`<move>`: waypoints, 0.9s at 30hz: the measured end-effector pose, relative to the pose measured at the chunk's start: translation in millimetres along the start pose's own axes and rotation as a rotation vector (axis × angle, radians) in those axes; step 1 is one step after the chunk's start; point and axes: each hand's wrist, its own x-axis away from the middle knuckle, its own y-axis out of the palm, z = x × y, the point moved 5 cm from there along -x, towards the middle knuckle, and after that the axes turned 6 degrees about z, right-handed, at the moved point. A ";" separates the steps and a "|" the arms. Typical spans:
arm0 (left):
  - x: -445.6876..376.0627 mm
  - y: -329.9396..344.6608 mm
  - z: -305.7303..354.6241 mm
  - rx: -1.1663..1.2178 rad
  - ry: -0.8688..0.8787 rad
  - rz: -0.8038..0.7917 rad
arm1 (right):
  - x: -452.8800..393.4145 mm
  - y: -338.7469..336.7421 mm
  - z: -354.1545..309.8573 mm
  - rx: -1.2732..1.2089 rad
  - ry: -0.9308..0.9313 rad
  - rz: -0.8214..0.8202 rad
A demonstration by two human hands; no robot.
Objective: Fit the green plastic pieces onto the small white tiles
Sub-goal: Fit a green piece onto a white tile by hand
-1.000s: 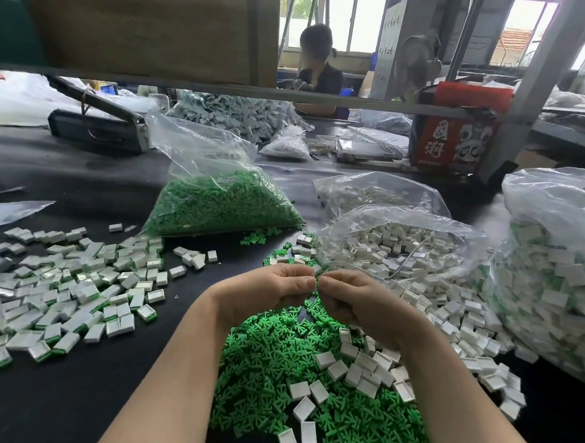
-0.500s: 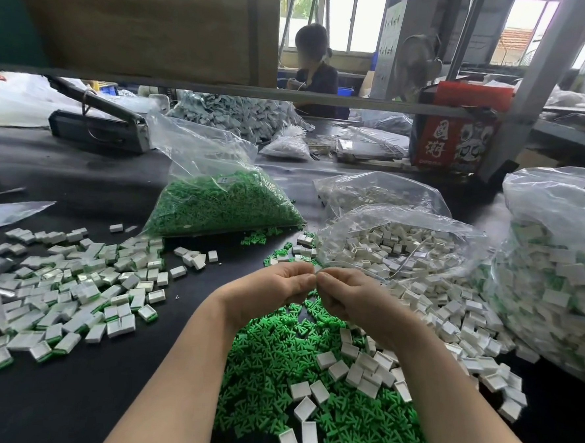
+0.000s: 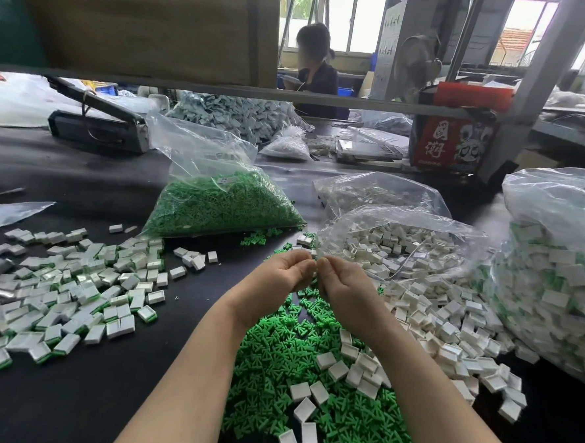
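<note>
My left hand [image 3: 279,277] and my right hand [image 3: 340,284] meet fingertip to fingertip above a loose heap of green plastic pieces [image 3: 292,368]. Both hands have curled fingers and pinch a small part between them; a sliver of a white tile [image 3: 314,274] shows there, the rest is hidden by the fingers. Bare white tiles [image 3: 432,319] lie spread to the right, spilling from an open clear bag [image 3: 399,241]. Finished tiles with green edges [image 3: 71,290] lie in a pile on the left.
A clear bag of green pieces [image 3: 223,203] stands behind the hands. A big bag of finished tiles [image 3: 554,282] fills the right edge. A shelf bar [image 3: 223,92] runs across overhead, with a red box [image 3: 457,142] and a black tool [image 3: 98,127] at the back. A person sits beyond.
Both hands stay joined at the fingertips and have shifted only slightly upward. The piles and bags have not moved.
</note>
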 end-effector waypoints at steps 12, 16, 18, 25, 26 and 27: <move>-1.5 8.1 6.1 0.195 0.039 0.248 | 8.0 2.1 -7.0 0.136 -0.219 0.378; -1.2 12.3 4.8 0.291 0.022 0.274 | 9.1 4.2 -3.9 0.111 -0.186 0.415; -1.1 14.1 2.6 0.336 0.016 0.289 | 10.9 4.8 -3.5 0.102 -0.178 0.447; -1.4 19.9 -3.0 0.407 -0.014 0.376 | 12.2 2.2 -2.9 0.173 -0.168 0.515; -1.2 20.4 -3.7 0.401 -0.015 0.388 | 12.4 2.1 -2.6 0.179 -0.166 0.513; -1.2 20.8 -3.9 0.397 -0.015 0.395 | 12.1 2.1 -2.1 0.178 -0.163 0.510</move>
